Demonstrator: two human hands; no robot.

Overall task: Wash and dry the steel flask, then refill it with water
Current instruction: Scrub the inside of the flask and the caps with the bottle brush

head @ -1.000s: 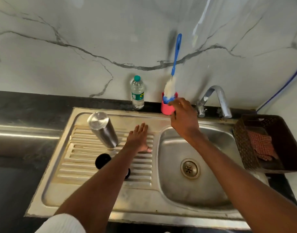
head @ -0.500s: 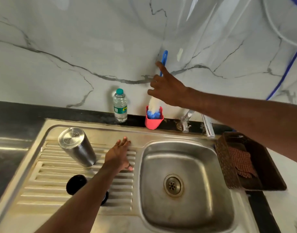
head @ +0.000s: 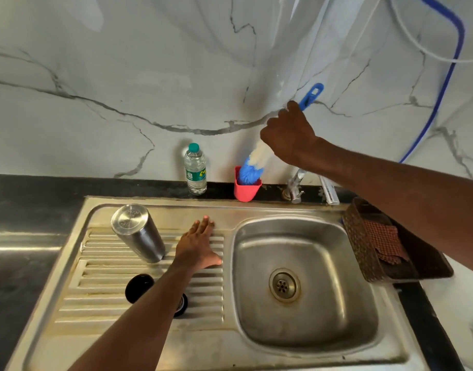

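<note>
The steel flask (head: 137,232) stands upside down on the ribbed drainboard (head: 101,285) left of the basin. Its black cap (head: 139,287) lies nearer me, and a second black part (head: 182,303) shows partly under my forearm. My left hand (head: 197,246) rests flat on the drainboard, fingers spread, just right of the flask and not touching it. My right hand (head: 288,135) is closed around the blue handle of a bottle brush (head: 252,167), tilted, with its blue and white bristles still in the pink cup (head: 246,189) at the wall.
A small plastic water bottle (head: 195,170) stands left of the pink cup. The tap (head: 297,184) sits behind the steel basin (head: 345,277) with its drain (head: 284,285). A brown basket (head: 357,245) with a checked cloth (head: 385,242) sits at the right. Blue and white hoses hang on the marble wall.
My right hand rose from the pink cup to the brush handle and closed around it, tilting the brush to the right. My left hand stayed on the drainboard.
</note>
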